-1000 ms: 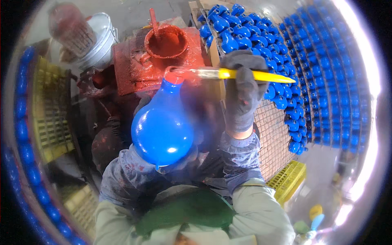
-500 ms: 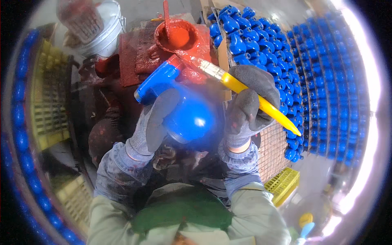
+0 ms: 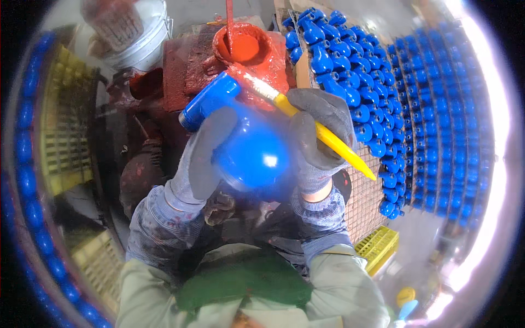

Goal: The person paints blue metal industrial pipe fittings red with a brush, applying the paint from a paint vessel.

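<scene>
My left hand (image 3: 213, 145), in a grey coated glove, is closed around a glossy blue casting (image 3: 251, 156) with a rounded body and a short pipe-like crosspiece at its top left. The body's lower part is blurred. Gripped in my gloved right hand (image 3: 320, 128) is a paintbrush (image 3: 342, 145) with a yellow handle slanting down to the right. Its red-coated bristles point up left, close to the crosspiece's upper end; whether they touch it I cannot tell. Just beyond is a red-smeared paint pot (image 3: 246, 46) holding red paint, with a stick standing in it.
The pot sits on a red-stained board (image 3: 178, 82). A white bucket (image 3: 145, 41) stands at the far left. Many similar blue castings (image 3: 355, 76) fill racks on the right. Yellow crates stand left (image 3: 68, 126) and lower right (image 3: 377, 249); more blue pieces line the left edge.
My right hand and the paintbrush have moved left, closer to the blue casting. The crosspiece's upper end, which showed red before, now looks blue. My left hand keeps its hold.
</scene>
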